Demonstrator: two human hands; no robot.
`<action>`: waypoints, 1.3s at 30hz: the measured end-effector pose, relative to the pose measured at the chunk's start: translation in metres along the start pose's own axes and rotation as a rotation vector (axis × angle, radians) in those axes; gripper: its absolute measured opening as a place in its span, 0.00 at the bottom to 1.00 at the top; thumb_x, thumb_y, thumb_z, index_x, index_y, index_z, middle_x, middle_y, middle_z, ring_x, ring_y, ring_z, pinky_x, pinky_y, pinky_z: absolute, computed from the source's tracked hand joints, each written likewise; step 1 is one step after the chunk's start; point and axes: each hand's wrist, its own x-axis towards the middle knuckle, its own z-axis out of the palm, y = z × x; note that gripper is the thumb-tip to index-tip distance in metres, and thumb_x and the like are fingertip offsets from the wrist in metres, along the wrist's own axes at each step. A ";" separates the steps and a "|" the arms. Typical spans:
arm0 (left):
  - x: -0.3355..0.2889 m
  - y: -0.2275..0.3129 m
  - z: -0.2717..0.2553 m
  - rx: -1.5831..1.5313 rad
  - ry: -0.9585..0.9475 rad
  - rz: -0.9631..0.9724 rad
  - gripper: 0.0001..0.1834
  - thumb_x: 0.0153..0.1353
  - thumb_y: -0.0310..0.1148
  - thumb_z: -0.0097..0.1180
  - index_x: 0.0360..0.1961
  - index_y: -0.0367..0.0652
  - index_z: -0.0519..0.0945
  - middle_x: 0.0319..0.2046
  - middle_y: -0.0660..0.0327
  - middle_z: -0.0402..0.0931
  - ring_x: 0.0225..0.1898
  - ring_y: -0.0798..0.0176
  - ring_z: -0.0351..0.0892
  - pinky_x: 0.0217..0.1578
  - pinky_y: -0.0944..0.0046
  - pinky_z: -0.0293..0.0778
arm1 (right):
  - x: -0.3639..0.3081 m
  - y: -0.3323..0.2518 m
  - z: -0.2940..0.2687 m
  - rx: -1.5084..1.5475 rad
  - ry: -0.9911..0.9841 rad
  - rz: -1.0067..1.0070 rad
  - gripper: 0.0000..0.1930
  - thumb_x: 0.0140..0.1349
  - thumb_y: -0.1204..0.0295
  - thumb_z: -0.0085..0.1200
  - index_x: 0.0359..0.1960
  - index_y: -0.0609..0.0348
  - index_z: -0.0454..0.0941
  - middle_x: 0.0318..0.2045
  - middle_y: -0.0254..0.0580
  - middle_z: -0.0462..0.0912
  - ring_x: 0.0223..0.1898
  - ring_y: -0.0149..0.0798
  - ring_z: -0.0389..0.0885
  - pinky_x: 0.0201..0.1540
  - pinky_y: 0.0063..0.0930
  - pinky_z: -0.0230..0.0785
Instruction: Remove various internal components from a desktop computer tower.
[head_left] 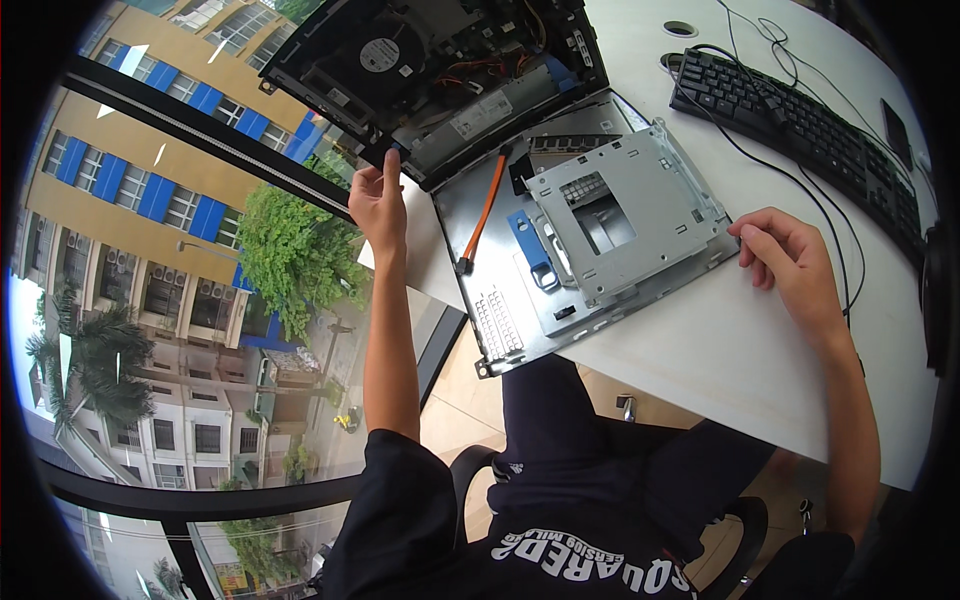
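An opened desktop computer case lies before me, hinged into two parts. Its raised half [470, 75] leans back at the top, showing a round fan [380, 55] and a silver power supply [482, 115]. The flat metal half [490, 270] carries a grey drive cage [655, 195], a blue latch [530, 250] and an orange cable [487, 205]. At the lower left corner of the raised half, my left hand [380, 207] has its fingers curled against the edge. My right hand [790, 262] pinches the flat half's right corner beside the cage.
A black keyboard [790, 135] with trailing cables lies at the right on the white table [690, 370]. A dark phone-like slab [897, 132] is beyond it. The flat half's front corner overhangs the table edge above my lap. A large window [200, 230] stands at the left.
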 end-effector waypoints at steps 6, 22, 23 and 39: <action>0.006 -0.004 0.004 0.076 0.081 0.018 0.25 0.62 0.47 0.70 0.42 0.34 0.76 0.35 0.61 0.79 0.37 0.73 0.77 0.41 0.73 0.72 | 0.000 -0.001 -0.001 -0.001 -0.014 -0.005 0.11 0.72 0.68 0.51 0.41 0.61 0.84 0.25 0.29 0.78 0.24 0.21 0.70 0.29 0.16 0.63; 0.011 0.017 0.039 0.043 0.094 0.159 0.32 0.59 0.35 0.68 0.59 0.32 0.66 0.44 0.57 0.78 0.38 0.70 0.77 0.41 0.69 0.74 | -0.004 -0.003 -0.001 0.036 -0.020 -0.010 0.11 0.70 0.69 0.53 0.41 0.64 0.84 0.25 0.31 0.79 0.25 0.23 0.71 0.31 0.18 0.65; 0.012 0.017 0.040 0.029 0.101 0.147 0.32 0.59 0.33 0.67 0.60 0.31 0.66 0.45 0.56 0.78 0.41 0.69 0.77 0.44 0.69 0.74 | -0.004 -0.003 -0.001 0.033 -0.023 -0.013 0.11 0.70 0.70 0.53 0.41 0.64 0.84 0.25 0.32 0.79 0.25 0.23 0.71 0.31 0.18 0.65; 0.014 0.008 0.020 -0.335 0.168 -0.057 0.26 0.61 0.31 0.44 0.60 0.30 0.70 0.48 0.52 0.77 0.49 0.59 0.76 0.56 0.63 0.66 | -0.003 -0.001 0.000 0.017 -0.019 -0.011 0.11 0.71 0.69 0.53 0.41 0.63 0.84 0.25 0.31 0.78 0.25 0.23 0.71 0.31 0.17 0.65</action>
